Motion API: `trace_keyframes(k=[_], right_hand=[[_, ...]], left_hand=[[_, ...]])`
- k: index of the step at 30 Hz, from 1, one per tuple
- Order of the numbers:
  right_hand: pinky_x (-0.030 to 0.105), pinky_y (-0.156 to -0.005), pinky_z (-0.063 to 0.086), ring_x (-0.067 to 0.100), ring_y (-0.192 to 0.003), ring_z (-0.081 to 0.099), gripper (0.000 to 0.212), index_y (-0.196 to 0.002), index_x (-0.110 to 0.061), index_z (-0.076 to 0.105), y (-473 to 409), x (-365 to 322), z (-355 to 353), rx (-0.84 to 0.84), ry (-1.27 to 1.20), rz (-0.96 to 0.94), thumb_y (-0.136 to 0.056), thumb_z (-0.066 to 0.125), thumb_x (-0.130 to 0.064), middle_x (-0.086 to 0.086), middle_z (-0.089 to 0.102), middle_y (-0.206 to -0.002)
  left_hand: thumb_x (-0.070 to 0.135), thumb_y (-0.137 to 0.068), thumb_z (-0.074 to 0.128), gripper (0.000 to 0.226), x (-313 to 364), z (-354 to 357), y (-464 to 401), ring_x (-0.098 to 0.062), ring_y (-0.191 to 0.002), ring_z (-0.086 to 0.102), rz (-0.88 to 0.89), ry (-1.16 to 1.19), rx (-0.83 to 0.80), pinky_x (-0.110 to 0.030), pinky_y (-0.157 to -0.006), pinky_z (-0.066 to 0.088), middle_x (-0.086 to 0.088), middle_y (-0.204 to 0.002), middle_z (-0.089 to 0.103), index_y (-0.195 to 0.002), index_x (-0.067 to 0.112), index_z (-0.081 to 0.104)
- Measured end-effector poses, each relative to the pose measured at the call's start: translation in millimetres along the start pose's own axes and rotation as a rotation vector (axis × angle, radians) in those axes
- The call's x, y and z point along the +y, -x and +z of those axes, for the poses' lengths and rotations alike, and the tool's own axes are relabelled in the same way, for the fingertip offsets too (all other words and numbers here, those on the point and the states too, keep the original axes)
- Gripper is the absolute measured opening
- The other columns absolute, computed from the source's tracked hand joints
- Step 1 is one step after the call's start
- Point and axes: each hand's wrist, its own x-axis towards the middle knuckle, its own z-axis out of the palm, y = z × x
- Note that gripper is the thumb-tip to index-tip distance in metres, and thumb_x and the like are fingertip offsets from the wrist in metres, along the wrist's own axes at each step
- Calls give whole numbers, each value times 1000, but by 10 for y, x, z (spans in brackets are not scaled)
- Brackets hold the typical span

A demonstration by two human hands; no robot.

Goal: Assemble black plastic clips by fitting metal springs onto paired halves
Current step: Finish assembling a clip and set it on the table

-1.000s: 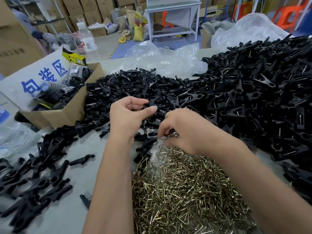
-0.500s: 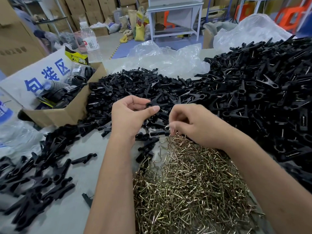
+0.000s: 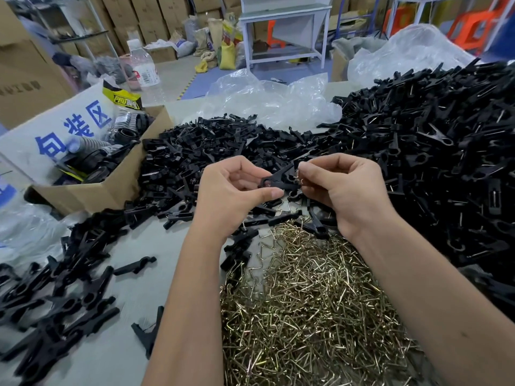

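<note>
My left hand pinches a pair of black clip halves between thumb and fingers, held above the table. My right hand pinches a small metal spring at the right end of those halves. Below both hands lies a heap of brass-coloured springs. Loose black clip halves are piled behind my hands. A large mound of black clips with springs fitted fills the right side.
More black clips lie scattered at the left on the grey table. An open cardboard box with black parts stands at the left. Crumpled clear plastic lies behind the piles. A water bottle stands at the back left.
My right hand has lifted from the spring heap with a spring and come up to the clip halves. My left hand has risen a little, holding the halves.
</note>
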Motion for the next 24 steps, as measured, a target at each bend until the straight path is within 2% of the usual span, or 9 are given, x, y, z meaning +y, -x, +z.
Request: trace_keyframes(k=[3,7,9,10,12,14,18,20,24], right_hand=[[21,-60,58,15,-67,72,17,-75,-10,71,22,24,27,70,-78,39,-80,86,-3,7,77,-74],[11,-50,47,-1,-60,66,8,-89,-14,82,70,31,89,74,-32,34,-85,83,-8,5,80,-85],[20,-59,57,5,-66,70,7,-88,-13,82,102,46,133,78,-45,35,-86,81,-7,6,80,-85],[30,-72,63,12,-74,74,8,-85,-13,82,116,58,155,95,-43,32,-86,82,-6,7,80,-85],[47,-90,62,25,-87,77,12,-79,-14,80,143,78,196,134,-32,21,-85,82,-4,9,80,-84],[50,-92,61,26,-88,77,12,-78,-13,80,160,101,234,163,-26,11,-85,82,-3,9,79,-83],[46,-89,63,26,-85,77,13,-77,-13,78,201,141,293,246,-44,-18,-85,82,-3,7,79,-80],[39,-87,63,20,-80,76,14,-76,-14,78,208,152,308,280,-70,-15,-85,82,-4,4,78,-77],[28,-76,60,8,-67,69,14,-75,-12,77,208,179,317,284,-89,30,-85,81,-4,1,76,-72]], left_hand=[[31,-53,100,34,5,5,7,-10,-69,66,9,1,6,-28,-69,59,4,-73,73,-77,27,77],[40,-49,100,41,6,8,7,-14,-70,66,1,-8,-8,-36,-73,63,2,-73,73,-79,25,77],[43,-48,97,42,12,20,9,-14,-70,67,0,-5,-11,-39,-74,64,4,-73,73,-79,25,76],[43,-48,97,42,13,26,10,-15,-71,67,-1,-2,-10,-43,-74,64,2,-74,73,-79,24,76],[42,-48,98,42,15,28,13,-18,-71,68,0,7,-12,-48,-75,63,0,-74,73,-79,22,76],[35,-51,99,40,17,21,14,-14,-69,67,6,13,-23,-43,-72,62,2,-71,73,-79,20,75],[16,-58,100,33,9,33,13,-6,-65,65,39,19,-45,-26,-65,57,9,-68,71,-77,19,73],[12,-60,99,33,12,57,16,-4,-64,66,52,21,-60,-21,-63,55,10,-68,72,-78,18,72],[11,-60,99,33,11,71,14,-10,-66,71,68,5,-53,-24,-62,56,4,-71,75,-79,18,73]])
